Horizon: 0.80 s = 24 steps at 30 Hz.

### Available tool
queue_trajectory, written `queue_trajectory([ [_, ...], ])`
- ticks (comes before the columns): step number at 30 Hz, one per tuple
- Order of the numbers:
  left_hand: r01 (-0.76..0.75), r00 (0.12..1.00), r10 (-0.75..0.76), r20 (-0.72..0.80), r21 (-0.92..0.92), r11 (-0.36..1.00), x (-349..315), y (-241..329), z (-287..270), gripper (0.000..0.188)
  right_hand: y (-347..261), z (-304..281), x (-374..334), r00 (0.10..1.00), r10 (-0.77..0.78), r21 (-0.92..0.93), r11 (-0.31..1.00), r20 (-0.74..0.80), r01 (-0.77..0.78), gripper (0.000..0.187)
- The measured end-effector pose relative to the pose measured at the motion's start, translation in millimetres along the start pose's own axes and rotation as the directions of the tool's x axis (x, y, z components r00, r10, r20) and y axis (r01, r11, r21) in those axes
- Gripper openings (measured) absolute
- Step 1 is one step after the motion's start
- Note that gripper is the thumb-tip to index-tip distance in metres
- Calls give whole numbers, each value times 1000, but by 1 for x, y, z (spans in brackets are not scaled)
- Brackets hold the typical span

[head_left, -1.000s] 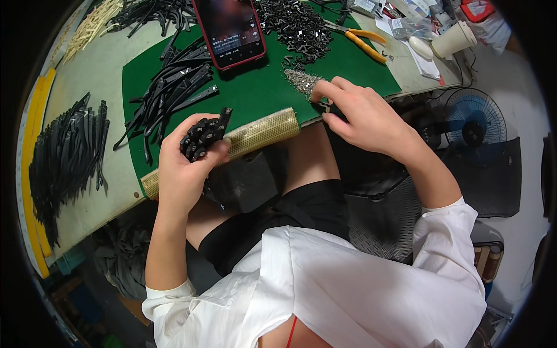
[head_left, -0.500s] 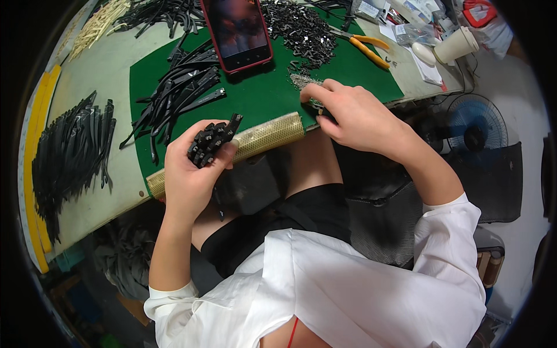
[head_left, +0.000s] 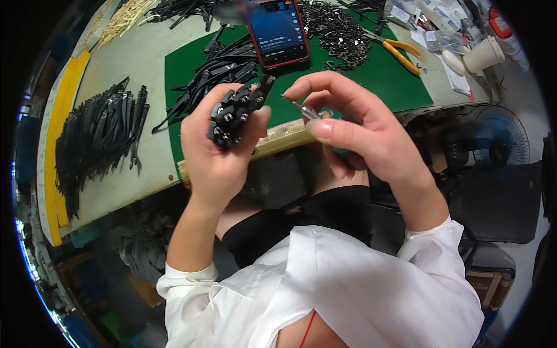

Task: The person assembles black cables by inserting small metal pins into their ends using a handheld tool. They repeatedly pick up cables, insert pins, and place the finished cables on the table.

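My left hand (head_left: pixel 217 156) is closed around a stacked bundle of small black plastic parts with metal studs (head_left: pixel 237 110), held upright above the near edge of the desk (head_left: pixel 139 64), fingers wrapped round its lower half and the thumb pressed against its right side. My right hand (head_left: pixel 360 130) is curled, thumb and forefinger pinching a thin metal-tipped tool (head_left: pixel 303 108) whose point aims left toward the top of the bundle, just short of it; a teal handle shows under my palm. Below both hands a strip of yellowish woven mesh (head_left: pixel 278 138) lies along the edge of the green cutting mat (head_left: pixel 383 75). On the mat sit a red-cased phone with a lit screen (head_left: pixel 277 32), a heap of small dark metal pieces (head_left: pixel 336 32), orange-handled pliers (head_left: pixel 397 51) and loose black plastic strips (head_left: pixel 217 66). A larger pile of black strips (head_left: pixel 98 136) lies well to the left.
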<state>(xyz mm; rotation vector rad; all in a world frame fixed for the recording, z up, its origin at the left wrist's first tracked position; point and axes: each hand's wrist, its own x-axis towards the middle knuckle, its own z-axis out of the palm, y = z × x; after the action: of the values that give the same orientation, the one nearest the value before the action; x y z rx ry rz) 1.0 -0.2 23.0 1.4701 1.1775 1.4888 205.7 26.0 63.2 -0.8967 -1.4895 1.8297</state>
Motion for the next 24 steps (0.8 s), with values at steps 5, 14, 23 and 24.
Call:
queue_trajectory([
  [5,-326,939,344,4,326,887,-5,-9,-4,22,9,14,2,998,-57,58,997,17,56,35],
  [14,-570,785,598,164,570,592,-5,-11,-5,38,10,22,-2,1000,-10,166,986,4,10,28],
  [23,-561,815,501,291,610,559,-2,-16,-17,43,46,33,13,846,-526,-672,657,-85,341,37],
  [24,-562,812,504,295,630,536,-1,-20,-17,44,51,33,15,840,-539,-737,594,-66,323,41],
])
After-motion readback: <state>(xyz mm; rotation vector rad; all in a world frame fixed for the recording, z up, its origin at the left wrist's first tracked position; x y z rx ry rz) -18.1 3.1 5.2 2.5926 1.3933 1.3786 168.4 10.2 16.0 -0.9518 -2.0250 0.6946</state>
